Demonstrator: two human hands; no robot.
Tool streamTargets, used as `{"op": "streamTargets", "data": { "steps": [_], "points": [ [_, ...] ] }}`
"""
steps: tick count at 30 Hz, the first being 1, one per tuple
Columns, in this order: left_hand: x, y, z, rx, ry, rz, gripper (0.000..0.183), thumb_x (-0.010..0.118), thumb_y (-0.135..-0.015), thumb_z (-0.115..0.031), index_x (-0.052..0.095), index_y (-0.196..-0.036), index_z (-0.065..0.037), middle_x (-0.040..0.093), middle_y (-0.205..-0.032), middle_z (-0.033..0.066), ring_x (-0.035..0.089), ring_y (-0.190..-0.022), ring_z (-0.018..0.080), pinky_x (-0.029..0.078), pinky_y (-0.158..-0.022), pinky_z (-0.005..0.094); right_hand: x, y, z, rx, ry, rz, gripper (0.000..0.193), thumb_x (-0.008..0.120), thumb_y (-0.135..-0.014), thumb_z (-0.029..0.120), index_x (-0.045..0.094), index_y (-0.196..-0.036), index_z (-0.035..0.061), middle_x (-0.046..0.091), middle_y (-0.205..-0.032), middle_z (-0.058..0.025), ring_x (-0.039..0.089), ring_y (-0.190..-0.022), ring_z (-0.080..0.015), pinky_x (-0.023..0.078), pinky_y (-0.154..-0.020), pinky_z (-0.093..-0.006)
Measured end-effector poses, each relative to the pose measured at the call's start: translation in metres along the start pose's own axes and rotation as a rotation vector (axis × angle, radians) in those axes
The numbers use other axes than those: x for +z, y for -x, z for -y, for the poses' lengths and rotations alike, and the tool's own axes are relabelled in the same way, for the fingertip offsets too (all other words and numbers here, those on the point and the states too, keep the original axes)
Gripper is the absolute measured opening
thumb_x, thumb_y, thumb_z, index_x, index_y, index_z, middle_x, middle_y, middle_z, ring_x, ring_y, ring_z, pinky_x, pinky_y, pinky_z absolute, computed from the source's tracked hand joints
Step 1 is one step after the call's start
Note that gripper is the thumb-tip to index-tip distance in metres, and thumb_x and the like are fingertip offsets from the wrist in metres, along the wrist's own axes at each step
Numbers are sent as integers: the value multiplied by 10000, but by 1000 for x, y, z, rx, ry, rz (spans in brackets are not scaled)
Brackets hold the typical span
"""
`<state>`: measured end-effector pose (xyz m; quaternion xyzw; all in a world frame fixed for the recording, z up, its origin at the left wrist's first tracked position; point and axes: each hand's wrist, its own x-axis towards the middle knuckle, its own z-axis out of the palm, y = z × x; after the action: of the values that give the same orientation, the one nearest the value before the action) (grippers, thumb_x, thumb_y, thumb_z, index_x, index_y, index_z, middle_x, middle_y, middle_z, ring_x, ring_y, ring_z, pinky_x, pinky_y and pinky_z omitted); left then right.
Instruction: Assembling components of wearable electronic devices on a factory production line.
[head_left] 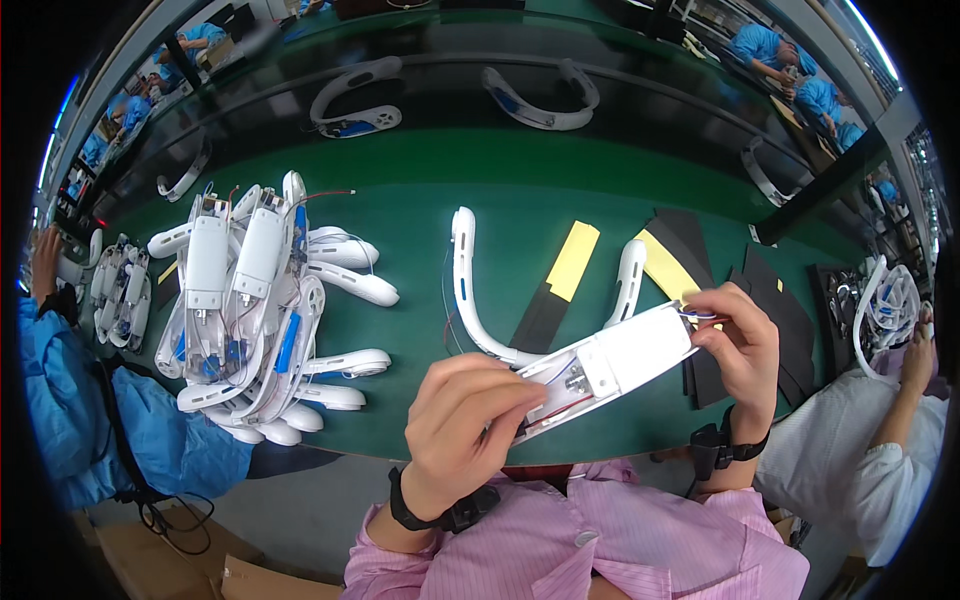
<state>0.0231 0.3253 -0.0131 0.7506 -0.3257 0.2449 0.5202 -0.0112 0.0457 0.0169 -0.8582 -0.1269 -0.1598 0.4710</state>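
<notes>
Housing (640,352) right of device pile (207,262); strips (573,262) behind

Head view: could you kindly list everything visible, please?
wired casing: one, white, between hands
U-shaped band: one, white, beyond casing
part-built units: several, white and blue, left pile
cut strips: several, black and yellow, centre-right
curved units: four, white, far side
bench: one, green, centre
co-workers: several, mostly blue-clad, sides and background
cardboard: some, brown, lower left
striped shirt: one, pink, below
wristbands: two, black, wrists
left hand: one, casing's left end
right hand: one, casing's right end
</notes>
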Motion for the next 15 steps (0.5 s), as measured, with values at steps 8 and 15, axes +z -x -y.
{"op": "streamTargets", "data": {
  "steps": [8, 15],
  "points": [
    [-3, -37, 7, -231, 388, 173, 245, 582, -871, -160, 582, -1028, 29, 637, -908, 99, 601, -797, 188, 469, -717, 294, 9, 7, -17, 289, -567, -324, 102, 533, -902, 91, 544, -841, 10, 502, -760, -15, 470, -628, -53, 386, -604, -187],
    [64, -132, 6, -528, 258, 1516, 482, 488, -928, -409, 571, -1083, 40, 639, -882, 99, 631, -754, 159, 500, -678, 270, -15, 4, -18, 107, -286, -210, 67, 635, -818, 38, 603, -800, -18, 558, -781, -37, 533, -674, -102, 426, -620, -215]
  ]
}}
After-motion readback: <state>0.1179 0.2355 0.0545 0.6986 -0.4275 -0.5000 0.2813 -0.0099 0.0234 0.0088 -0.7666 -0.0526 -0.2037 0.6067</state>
